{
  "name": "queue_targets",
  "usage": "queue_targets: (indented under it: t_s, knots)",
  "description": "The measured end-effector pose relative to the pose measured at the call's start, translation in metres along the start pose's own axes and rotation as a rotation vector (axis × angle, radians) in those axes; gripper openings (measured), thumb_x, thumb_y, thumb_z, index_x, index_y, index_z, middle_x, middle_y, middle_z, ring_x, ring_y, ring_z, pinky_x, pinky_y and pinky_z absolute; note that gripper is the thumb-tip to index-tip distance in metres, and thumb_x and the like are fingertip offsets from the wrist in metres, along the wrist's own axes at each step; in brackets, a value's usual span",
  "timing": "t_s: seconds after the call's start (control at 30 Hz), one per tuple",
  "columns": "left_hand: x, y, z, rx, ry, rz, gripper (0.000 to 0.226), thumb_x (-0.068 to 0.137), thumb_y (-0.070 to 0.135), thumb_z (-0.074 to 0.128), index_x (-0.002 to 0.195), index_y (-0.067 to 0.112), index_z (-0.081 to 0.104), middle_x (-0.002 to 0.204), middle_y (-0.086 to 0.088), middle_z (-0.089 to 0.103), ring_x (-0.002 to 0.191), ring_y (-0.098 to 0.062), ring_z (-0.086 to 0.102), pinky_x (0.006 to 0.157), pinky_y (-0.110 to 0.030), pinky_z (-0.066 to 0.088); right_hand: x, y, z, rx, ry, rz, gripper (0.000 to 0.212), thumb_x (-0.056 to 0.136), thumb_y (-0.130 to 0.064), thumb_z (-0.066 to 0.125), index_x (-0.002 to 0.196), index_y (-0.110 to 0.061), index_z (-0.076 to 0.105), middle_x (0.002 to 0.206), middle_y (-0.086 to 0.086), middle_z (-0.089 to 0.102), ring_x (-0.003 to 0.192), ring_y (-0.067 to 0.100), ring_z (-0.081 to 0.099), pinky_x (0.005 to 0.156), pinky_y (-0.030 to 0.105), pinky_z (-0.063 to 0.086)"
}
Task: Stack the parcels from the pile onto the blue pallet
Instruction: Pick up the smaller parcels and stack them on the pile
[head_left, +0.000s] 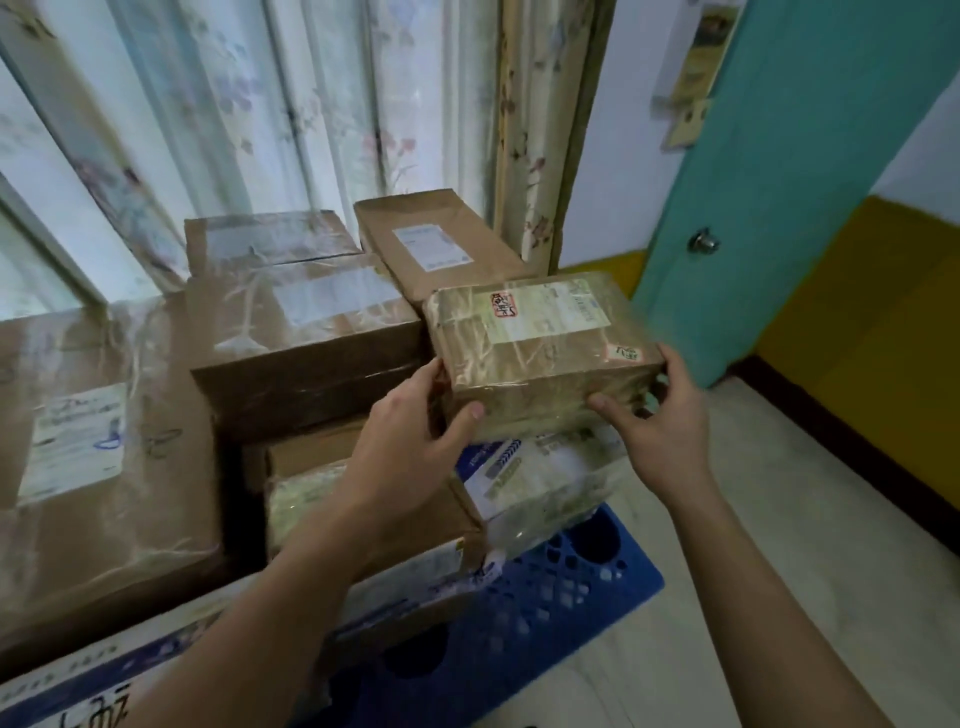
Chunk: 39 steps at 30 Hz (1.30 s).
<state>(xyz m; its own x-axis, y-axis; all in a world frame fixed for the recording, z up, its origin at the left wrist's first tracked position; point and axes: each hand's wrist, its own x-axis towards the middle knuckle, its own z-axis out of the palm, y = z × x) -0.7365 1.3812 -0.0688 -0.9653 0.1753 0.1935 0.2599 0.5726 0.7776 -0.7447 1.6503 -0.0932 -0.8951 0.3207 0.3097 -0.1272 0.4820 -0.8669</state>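
Note:
A small brown parcel, wrapped in clear tape with a white label and red stickers, sits atop a white-and-blue parcel. My left hand grips its near left corner, thumb on the front face. My right hand grips its near right corner. Under the stack lies the blue pallet, its gridded corner showing at the lower middle. More brown parcels are stacked on the pallet: a large one at left, two in the middle, and one at the back.
Flowered curtains hang behind the stack. A teal door stands open at right, beside a yellow-and-white wall. Pale floor stretches right of the pallet. A long printed box lies along the near left edge.

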Motion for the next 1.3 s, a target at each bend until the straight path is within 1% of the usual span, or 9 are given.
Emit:
queue_targets:
  t_s: [0.13,0.33,0.4,0.47,0.53,0.7,0.83,1.0,1.3]
  knots:
    - [0.014,0.003,0.016,0.042,0.059,-0.09,0.06,0.099,0.045,0.055,0.154,0.025,0.038,0.135,0.007,0.062,0.12,-0.009,0.058,0.1,-0.039,0.055,0.033,0.022,0.013,0.039,-0.116,0.004,0.092,0.073,-0.036,0.09,0.15,-0.023,0.041,0.139,-0.005,0.058,0.126,0.015,0.057,0.109,0.044,0.05]
    - [0.015,0.009,0.032,0.17,0.196,-0.215,0.076,0.088,0.072,0.037,0.15,0.028,0.04,0.128,0.004,0.064,0.114,-0.015,0.061,0.094,-0.046,0.057,0.061,0.038,0.013,0.086,-0.251,-0.062,0.094,0.074,-0.031,0.091,0.152,-0.028,0.038,0.133,-0.02,0.053,0.117,-0.004,0.056,0.096,0.013,0.047]
    - [0.014,0.014,0.036,0.172,0.225,-0.235,0.074,0.088,0.072,0.038,0.148,0.028,0.043,0.127,0.004,0.065,0.114,-0.016,0.062,0.095,-0.048,0.056,0.07,0.04,0.008,0.05,-0.314,-0.121,0.094,0.075,-0.038,0.09,0.152,-0.032,0.037,0.134,-0.024,0.051,0.121,-0.007,0.053,0.102,0.021,0.049]
    - [0.012,0.019,0.04,0.178,0.262,-0.248,0.07,0.089,0.069,0.041,0.145,0.027,0.046,0.126,0.004,0.066,0.113,-0.016,0.062,0.095,-0.05,0.055,0.079,0.043,0.003,-0.009,-0.369,-0.176,0.093,0.075,-0.048,0.088,0.152,-0.035,0.037,0.142,-0.014,0.05,0.128,0.008,0.052,0.106,0.041,0.051]
    - [0.01,0.024,0.043,0.194,0.291,-0.258,0.066,0.09,0.064,0.044,0.143,0.026,0.049,0.122,0.004,0.067,0.111,-0.016,0.063,0.094,-0.05,0.055,0.09,0.045,0.0,-0.024,-0.422,-0.209,0.094,0.073,-0.05,0.088,0.151,-0.034,0.039,0.144,-0.01,0.05,0.128,0.013,0.053,0.104,0.047,0.052]
    - [0.004,0.03,0.054,0.201,0.294,-0.269,0.055,0.097,0.046,0.056,0.147,0.024,0.049,0.124,0.005,0.067,0.111,-0.012,0.062,0.095,-0.042,0.054,0.112,0.046,-0.002,-0.011,-0.496,-0.234,0.091,0.073,-0.039,0.091,0.149,-0.031,0.043,0.142,-0.007,0.053,0.126,0.011,0.055,0.103,0.04,0.054]
    - [-0.002,0.032,0.064,0.239,0.287,-0.279,0.054,0.097,0.04,0.058,0.147,0.024,0.049,0.124,0.008,0.064,0.11,-0.009,0.058,0.093,-0.033,0.049,0.121,0.051,-0.009,-0.035,-0.532,-0.24,0.091,0.073,-0.033,0.092,0.15,-0.029,0.044,0.14,-0.006,0.055,0.12,0.01,0.057,0.093,0.012,0.051]
    - [-0.001,0.03,0.067,0.394,0.249,-0.356,0.062,0.094,0.053,0.045,0.147,0.02,0.047,0.135,0.0,0.06,0.13,-0.022,0.048,0.108,-0.056,0.04,0.111,0.048,-0.001,-0.056,-0.483,-0.284,0.089,0.07,-0.042,0.092,0.145,-0.031,0.046,0.137,-0.005,0.054,0.123,0.015,0.055,0.1,0.045,0.055]
    - [-0.001,0.028,0.067,0.438,0.235,-0.372,0.07,0.093,0.057,0.044,0.151,0.018,0.04,0.139,-0.005,0.056,0.134,-0.027,0.046,0.11,-0.062,0.035,0.103,0.039,-0.006,-0.182,-0.511,-0.339,0.091,0.078,-0.044,0.086,0.153,-0.029,0.036,0.141,0.001,0.045,0.123,0.012,0.046,0.103,0.029,0.042]
